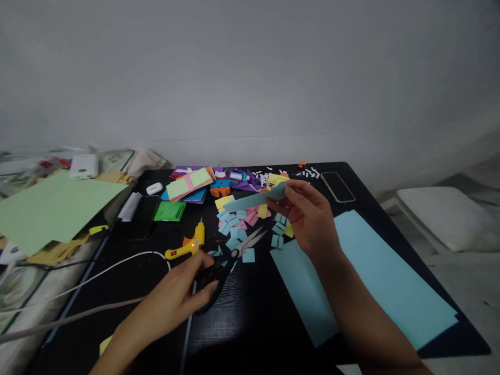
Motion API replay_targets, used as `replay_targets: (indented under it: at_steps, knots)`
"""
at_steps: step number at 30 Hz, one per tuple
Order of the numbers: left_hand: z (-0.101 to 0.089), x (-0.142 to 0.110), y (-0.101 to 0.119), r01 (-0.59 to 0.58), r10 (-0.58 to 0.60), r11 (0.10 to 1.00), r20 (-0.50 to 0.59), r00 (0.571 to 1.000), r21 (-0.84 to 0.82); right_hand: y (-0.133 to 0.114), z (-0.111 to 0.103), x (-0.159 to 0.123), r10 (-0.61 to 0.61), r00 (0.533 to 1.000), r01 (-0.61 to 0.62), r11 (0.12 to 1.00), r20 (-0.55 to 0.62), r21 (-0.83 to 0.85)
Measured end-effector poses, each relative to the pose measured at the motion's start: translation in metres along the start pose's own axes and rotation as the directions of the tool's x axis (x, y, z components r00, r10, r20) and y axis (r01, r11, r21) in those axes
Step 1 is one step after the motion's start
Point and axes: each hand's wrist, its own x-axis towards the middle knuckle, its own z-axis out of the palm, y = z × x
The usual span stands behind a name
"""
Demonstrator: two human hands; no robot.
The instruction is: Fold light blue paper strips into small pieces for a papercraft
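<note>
My left hand is closed round the black handles of a pair of scissors. The blades are spread a little and point away to the right, over the table. Held up in my right hand is a light blue paper strip, pinched at its right end between thumb and fingers. Below the strip lies a heap of small cut blue paper pieces, mixed with pink and yellow ones. One blue square rests beside the blades. Under my right forearm are large light blue sheets.
A yellow glue gun with a white cable lies left of the scissors. Behind it are green paper pieces and a banded paper stack. Phones lie at left and right. A white stool stands right of the table.
</note>
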Motion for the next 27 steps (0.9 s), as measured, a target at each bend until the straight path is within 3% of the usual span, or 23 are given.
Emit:
replay_targets:
  at_steps: [4,8,12,17,27]
  knots:
    - [-0.003,-0.005,0.008,-0.107,0.103,0.994,-0.218,0.97,-0.008,0.003,0.004,-0.002,0.023,1.0,-0.023,0.999,0.007,0.031]
    - [-0.011,0.009,0.022,-0.119,0.131,0.991,-0.365,0.922,0.055,0.006,0.012,-0.01,0.017,0.997,-0.021,0.999,0.079,0.049]
    - [-0.014,0.023,0.034,-0.103,0.147,0.987,-0.409,0.901,0.126,0.01,0.019,-0.017,0.021,0.993,-0.024,0.999,0.113,0.03]
    - [-0.004,0.029,0.036,-0.078,0.17,0.976,-0.486,0.857,0.204,0.018,0.022,-0.021,0.066,0.989,-0.077,0.994,0.129,0.081]
    - [-0.001,0.029,0.034,-0.045,0.119,0.985,-0.474,0.872,0.165,0.02,0.023,-0.022,0.109,0.989,-0.12,0.988,0.104,0.1]
